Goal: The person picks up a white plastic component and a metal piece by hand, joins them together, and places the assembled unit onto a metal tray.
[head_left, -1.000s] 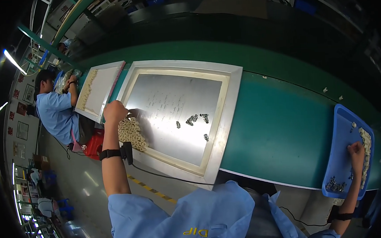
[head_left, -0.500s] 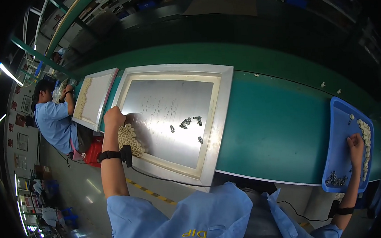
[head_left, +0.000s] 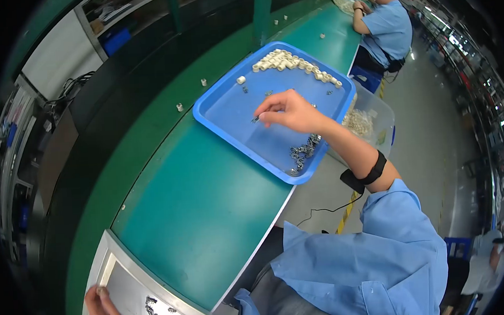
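Observation:
My right hand is over the blue tray, thumb and forefinger pinched on a small dark metal part. White cylindrical pieces line the tray's far side, with one stray white piece apart from them. A pile of dark metal parts lies in the tray's near corner. At the lower left, my left hand is over the framed metal plate, cut off by the picture's edge. Its thumb and finger stand apart, and I see nothing in them. Several dark metal parts lie on the plate beside it.
A green workbench runs between plate and tray. Small white pieces stand along its far strip. A clear bin of pale pieces sits beyond the tray's right edge. A co-worker sits farther along the bench. A green post rises behind.
My view has swung right toward the tray. My right hand has lifted from beside the white pieces to mid-tray, pinching a metal part. My left hand has left the plate frame's left edge and uncurled.

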`<state>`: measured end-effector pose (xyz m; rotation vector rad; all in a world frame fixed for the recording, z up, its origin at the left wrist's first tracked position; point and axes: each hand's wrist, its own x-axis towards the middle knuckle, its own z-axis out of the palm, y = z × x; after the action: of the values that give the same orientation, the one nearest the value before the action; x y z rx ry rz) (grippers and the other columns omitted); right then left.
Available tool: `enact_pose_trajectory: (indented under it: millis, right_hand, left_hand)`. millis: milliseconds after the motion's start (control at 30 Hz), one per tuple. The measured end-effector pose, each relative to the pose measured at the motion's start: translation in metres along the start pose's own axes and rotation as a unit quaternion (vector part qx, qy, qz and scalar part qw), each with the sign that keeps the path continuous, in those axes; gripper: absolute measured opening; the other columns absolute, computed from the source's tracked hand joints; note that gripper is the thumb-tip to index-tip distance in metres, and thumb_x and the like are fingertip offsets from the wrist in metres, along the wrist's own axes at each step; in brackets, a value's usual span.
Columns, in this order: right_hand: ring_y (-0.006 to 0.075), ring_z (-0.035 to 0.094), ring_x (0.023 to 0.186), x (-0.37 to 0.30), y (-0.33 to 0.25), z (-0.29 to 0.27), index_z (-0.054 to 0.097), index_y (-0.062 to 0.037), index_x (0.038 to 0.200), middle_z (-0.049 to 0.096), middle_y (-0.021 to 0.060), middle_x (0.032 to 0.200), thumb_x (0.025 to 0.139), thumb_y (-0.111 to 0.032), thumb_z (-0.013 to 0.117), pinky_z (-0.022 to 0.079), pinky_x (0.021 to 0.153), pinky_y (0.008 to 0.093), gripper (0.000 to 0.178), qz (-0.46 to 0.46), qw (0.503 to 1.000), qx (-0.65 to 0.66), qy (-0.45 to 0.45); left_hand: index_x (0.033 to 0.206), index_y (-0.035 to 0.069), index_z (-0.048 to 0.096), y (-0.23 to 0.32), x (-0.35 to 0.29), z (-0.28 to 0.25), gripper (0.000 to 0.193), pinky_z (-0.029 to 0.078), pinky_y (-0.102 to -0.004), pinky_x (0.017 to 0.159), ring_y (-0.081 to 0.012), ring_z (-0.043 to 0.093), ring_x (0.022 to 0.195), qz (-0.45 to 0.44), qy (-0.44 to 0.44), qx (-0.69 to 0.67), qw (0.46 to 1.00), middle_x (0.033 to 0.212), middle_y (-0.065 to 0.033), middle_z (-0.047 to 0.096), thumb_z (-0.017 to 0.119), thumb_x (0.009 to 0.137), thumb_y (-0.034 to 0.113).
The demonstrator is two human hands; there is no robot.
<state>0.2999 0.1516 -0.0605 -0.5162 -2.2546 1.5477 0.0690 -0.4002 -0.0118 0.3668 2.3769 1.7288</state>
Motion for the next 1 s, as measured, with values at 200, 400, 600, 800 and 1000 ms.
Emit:
enact_pose_trajectory:
  millis: [200,400,600,800,1000]
  right_hand:
    - [0.0161,0.072,0.082,-0.048,-0.054,0.050,0.075,0.0040,0.103,0.075,0.0108,0.095,0.098,-0.007,0.071,0.056,0.075,0.0308,0.012,-0.087,0.996,0.029,-0.020]
    - [0.0214,0.071,0.075,-0.063,-0.101,0.113,0.076,0.0042,0.101,0.074,0.0130,0.089,0.095,-0.001,0.072,0.054,0.067,0.0337,0.009,-0.305,0.951,0.056,0.003]
    - [0.0207,0.065,0.067,-0.054,-0.111,0.136,0.076,0.0048,0.099,0.071,0.0125,0.086,0.086,0.002,0.074,0.050,0.061,0.0335,0.014,-0.473,0.878,-0.060,0.046]
    - [0.0198,0.060,0.064,-0.047,-0.113,0.139,0.075,0.0061,0.099,0.068,0.0121,0.086,0.082,-0.002,0.074,0.050,0.062,0.0330,0.018,-0.530,0.835,-0.132,0.068]
    - [0.0206,0.059,0.064,-0.041,-0.122,0.133,0.072,0.0072,0.094,0.065,0.0124,0.086,0.083,-0.002,0.071,0.049,0.062,0.0335,0.014,-0.554,0.823,-0.124,0.008]
  left_hand:
    - [0.117,-0.008,0.067,0.070,-0.003,0.157,0.024,0.056,-0.0337,0.084,-0.0251,0.069,0.091,0.284,-0.260,0.024,0.923,0.101,-0.0184,0.070,0.064,0.093,-0.005]
    - [0.114,-0.008,0.070,0.063,0.000,0.197,0.026,0.057,-0.0341,0.082,-0.0279,0.071,0.093,0.341,-0.327,-0.096,0.876,0.107,-0.0213,0.071,0.067,0.089,-0.011]
    - [0.115,-0.009,0.071,0.056,0.000,0.189,0.026,0.057,-0.0337,0.079,-0.0279,0.071,0.093,0.340,-0.322,-0.102,0.877,0.106,-0.0211,0.071,0.068,0.089,-0.010]
    - [0.117,-0.010,0.070,0.054,0.001,0.183,0.024,0.055,-0.0337,0.075,-0.0262,0.068,0.089,0.353,-0.337,-0.082,0.869,0.107,-0.0197,0.070,0.066,0.095,-0.002]
    - [0.122,-0.008,0.066,0.041,-0.003,0.184,0.027,0.049,-0.0344,0.078,-0.0233,0.061,0.088,0.242,-0.408,-0.189,0.860,0.105,-0.0161,0.067,0.058,0.103,0.009]
